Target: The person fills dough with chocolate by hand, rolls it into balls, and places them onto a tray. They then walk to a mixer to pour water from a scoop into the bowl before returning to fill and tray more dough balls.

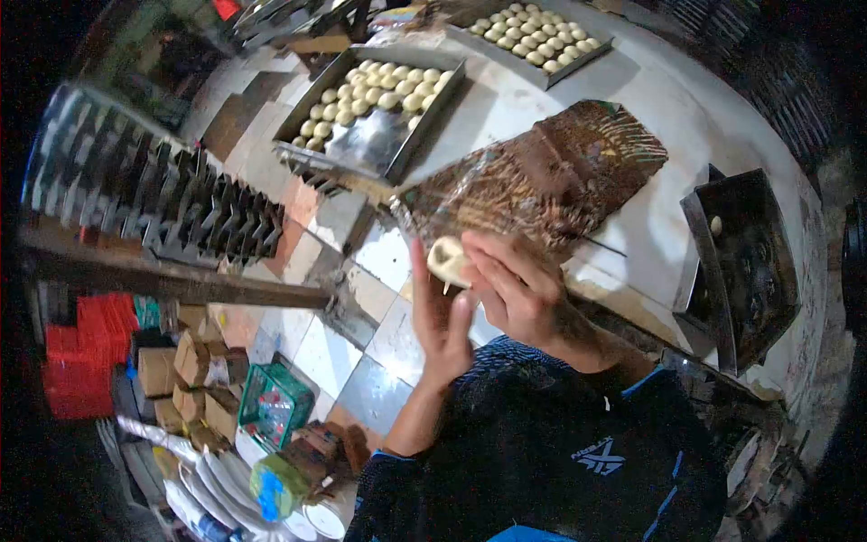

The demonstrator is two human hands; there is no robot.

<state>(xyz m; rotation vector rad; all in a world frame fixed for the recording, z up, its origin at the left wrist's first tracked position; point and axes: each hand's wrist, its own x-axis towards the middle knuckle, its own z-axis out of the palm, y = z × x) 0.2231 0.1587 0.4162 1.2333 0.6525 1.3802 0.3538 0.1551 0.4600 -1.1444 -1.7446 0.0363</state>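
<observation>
A pale piece of dough (449,256) with a dark hollow or filling in its top sits between my two hands, over the table's front edge. My left hand (440,330) cradles it from the left, index finger raised along its side and thumb below it. From the right, my right hand (524,294) grips the dough with bent fingertips. Just beyond the hands, a thick brown paste (564,172) lies spread on the white table (722,126), its surface ridged and scraped.
A metal tray (370,149) at the back left holds many dough balls, with bare metal at its near end. Another tray of dough balls (533,41) stands behind. Dark pans (750,262) lie at right, stacked metal moulds (172,199) at left. Cartons (194,361) and a green crate (275,402) sit below.
</observation>
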